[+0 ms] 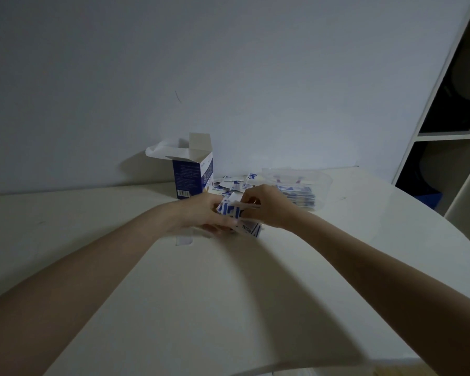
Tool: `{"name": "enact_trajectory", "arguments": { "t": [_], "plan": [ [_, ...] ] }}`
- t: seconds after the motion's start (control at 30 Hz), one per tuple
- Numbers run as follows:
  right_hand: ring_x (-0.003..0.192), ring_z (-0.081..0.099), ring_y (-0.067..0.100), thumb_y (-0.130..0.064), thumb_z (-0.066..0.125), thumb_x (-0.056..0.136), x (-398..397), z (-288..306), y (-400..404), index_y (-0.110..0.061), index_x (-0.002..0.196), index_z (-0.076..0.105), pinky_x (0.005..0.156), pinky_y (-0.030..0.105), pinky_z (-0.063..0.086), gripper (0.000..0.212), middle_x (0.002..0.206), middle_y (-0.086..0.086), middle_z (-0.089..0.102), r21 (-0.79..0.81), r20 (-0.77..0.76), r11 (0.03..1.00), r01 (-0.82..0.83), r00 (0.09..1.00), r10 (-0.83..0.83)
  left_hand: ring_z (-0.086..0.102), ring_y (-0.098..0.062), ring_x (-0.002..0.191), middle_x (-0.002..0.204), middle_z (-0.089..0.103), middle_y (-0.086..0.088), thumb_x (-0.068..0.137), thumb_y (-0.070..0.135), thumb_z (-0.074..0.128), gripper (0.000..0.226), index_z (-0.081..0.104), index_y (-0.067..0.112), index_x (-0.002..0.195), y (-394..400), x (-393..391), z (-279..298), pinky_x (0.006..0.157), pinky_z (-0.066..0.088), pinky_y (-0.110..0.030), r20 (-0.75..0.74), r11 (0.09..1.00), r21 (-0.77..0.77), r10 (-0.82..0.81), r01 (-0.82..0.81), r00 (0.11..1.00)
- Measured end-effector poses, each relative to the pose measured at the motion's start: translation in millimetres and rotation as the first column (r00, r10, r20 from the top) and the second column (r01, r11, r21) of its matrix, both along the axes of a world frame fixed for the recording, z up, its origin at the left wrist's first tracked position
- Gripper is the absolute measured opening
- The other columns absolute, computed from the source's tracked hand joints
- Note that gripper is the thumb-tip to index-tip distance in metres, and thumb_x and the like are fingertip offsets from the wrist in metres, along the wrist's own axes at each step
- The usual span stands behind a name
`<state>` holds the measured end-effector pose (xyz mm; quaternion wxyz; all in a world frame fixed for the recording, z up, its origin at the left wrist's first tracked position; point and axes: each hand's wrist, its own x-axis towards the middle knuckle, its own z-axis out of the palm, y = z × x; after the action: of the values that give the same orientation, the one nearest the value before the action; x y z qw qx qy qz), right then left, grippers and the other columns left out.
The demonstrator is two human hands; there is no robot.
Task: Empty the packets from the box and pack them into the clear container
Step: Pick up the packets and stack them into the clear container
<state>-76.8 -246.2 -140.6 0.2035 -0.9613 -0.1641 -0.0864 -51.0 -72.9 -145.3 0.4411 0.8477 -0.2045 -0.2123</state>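
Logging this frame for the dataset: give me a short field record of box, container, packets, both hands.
box: upright on the table, top flaps open
clear container: right of box, packets stacked inside
loose packets: piled between box and container
left hand: grips a bunch of packets
right hand: pinches the same bunch from the right
stray packet: flat on table by left wrist

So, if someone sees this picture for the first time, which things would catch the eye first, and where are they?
First, the two bare hands meeting mid-table: the left hand and right hand both grip a bundle of small white-and-blue paper packets. Behind them, against the wall, stands an open blue-and-white cardboard box. To its right, a clear plastic container already holds stacked packets, with loose ones scattered between box and container.
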Motion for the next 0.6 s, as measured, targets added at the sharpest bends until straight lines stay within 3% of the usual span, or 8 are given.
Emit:
{"name": "enact_trajectory", "arguments": {
  "t": [0.07, 0.17, 0.23, 0.3, 0.37, 0.4, 0.5, 0.6],
  "plan": [
    [0.088, 0.057, 0.021, -0.014, 0.068, 0.081, 0.7, 1.3, -1.9, -0.006, 0.106, 0.063, 0.073, 0.025, 0.041, 0.027, 0.107, 0.012, 0.066, 0.112, -0.037, 0.993, 0.046, 0.998, -0.042, 0.063, -0.007, 0.065, 0.087, 0.066, -0.005, 0.084, 0.006, 0.066, 0.019, 0.062, 0.004, 0.102, -2.8, 1.0, -0.4, 0.054, 0.051, -0.011, 0.108, 0.999, 0.031, 0.011, -0.014, 0.994],
    [0.082, 0.056, 0.021, -0.01, 0.067, 0.082, 1.8, 6.2, -7.1, -0.006, 0.108, 0.062, 0.07, 0.03, 0.046, 0.027, 0.097, 0.01, 0.065, 0.314, -0.146, 0.941, 0.128, 0.986, -0.085, 0.057, -0.003, 0.059, 0.079, 0.062, 0.0, 0.083, 0.009, 0.068, 0.007, 0.065, 0.009, 0.09, -3.3, 2.6, 2.1, 0.048, 0.045, -0.008, 0.191, 0.995, 0.002, 0.094, -0.097, 0.977],
    [0.072, 0.052, 0.02, -0.01, 0.064, 0.084, 2.9, 10.8, -13.3, -0.004, 0.09, 0.064, 0.058, 0.024, 0.039, 0.009, 0.081, 0.009, 0.059, 0.376, -0.192, 0.907, 0.189, 0.974, -0.123, 0.055, 0.0, 0.051, 0.072, 0.061, 0.0, 0.082, 0.009, 0.07, 0.007, 0.064, 0.014, 0.081, 0.0, 5.8, 2.1, 0.048, 0.045, -0.008, 0.201, 0.992, -0.011, 0.125, -0.125, 0.972],
    [0.062, 0.049, 0.017, -0.012, 0.063, 0.086, 3.0, 14.8, -18.1, -0.006, 0.073, 0.056, 0.05, 0.021, 0.035, 0.016, 0.07, 0.007, 0.056, 0.439, -0.254, 0.87, 0.224, 0.96, -0.119, 0.057, -0.005, 0.063, 0.074, 0.062, -0.003, 0.08, 0.015, 0.072, 0.005, 0.067, 0.016, 0.079, 4.6, 9.6, 1.6, 0.06, 0.05, -0.013, 0.226, 0.985, 0.022, 0.16, -0.169, 0.961],
    [0.065, 0.053, 0.016, -0.015, 0.061, 0.088, 1.3, 17.3, -19.2, -0.008, 0.073, 0.054, 0.052, 0.02, 0.039, 0.017, 0.073, 0.005, 0.058, 0.418, -0.318, 0.888, 0.192, 0.947, -0.055, 0.053, -0.008, 0.08, 0.08, 0.058, -0.002, 0.077, 0.025, 0.074, 0.017, 0.072, 0.011, 0.087, 7.9, 14.1, -0.3, 0.078, 0.05, -0.023, 0.265, 0.976, 0.081, 0.174, -0.202, 0.948],
    [0.069, 0.054, 0.017, -0.015, 0.06, 0.089, -1.0, 17.7, -17.3, -0.008, 0.075, 0.054, 0.056, 0.021, 0.04, 0.017, 0.077, 0.005, 0.059, 0.386, -0.347, 0.909, 0.159, 0.938, -0.017, 0.051, -0.009, 0.077, 0.076, 0.055, -0.001, 0.078, 0.028, 0.074, 0.021, 0.072, 0.009, 0.087, 7.2, 14.5, -0.6, 0.074, 0.051, -0.022, 0.27, 0.973, 0.093, 0.182, -0.213, 0.946],
    [0.066, 0.048, 0.011, -0.017, 0.058, 0.091, -5.5, 15.8, -5.8, -0.014, 0.064, 0.044, 0.057, 0.021, 0.036, 0.03, 0.071, -0.002, 0.051, 0.281, -0.43, 0.955, 0.097, 0.902, 0.035, 0.048, -0.007, 0.052, 0.06, 0.047, -0.002, 0.084, 0.019, 0.067, 0.017, 0.063, 0.005, 0.076, -0.4, 9.3, 2.7, 0.04, 0.041, -0.01, 0.278, 0.97, 0.099, 0.187, -0.221, 0.942],
    [0.063, 0.043, 0.012, -0.016, 0.062, 0.087, -4.0, 14.0, 3.6, -0.017, 0.062, 0.041, 0.054, 0.022, 0.032, 0.033, 0.069, -0.001, 0.047, 0.183, -0.346, 0.978, 0.097, 0.938, -0.028, 0.049, 0.0, 0.038, 0.058, 0.044, -0.005, 0.09, 0.012, 0.058, 0.02, 0.057, 0.004, 0.072, -4.0, 8.2, 5.0, 0.039, 0.043, -0.011, 0.238, 0.976, 0.052, 0.194, -0.212, 0.952]
  ]
}}
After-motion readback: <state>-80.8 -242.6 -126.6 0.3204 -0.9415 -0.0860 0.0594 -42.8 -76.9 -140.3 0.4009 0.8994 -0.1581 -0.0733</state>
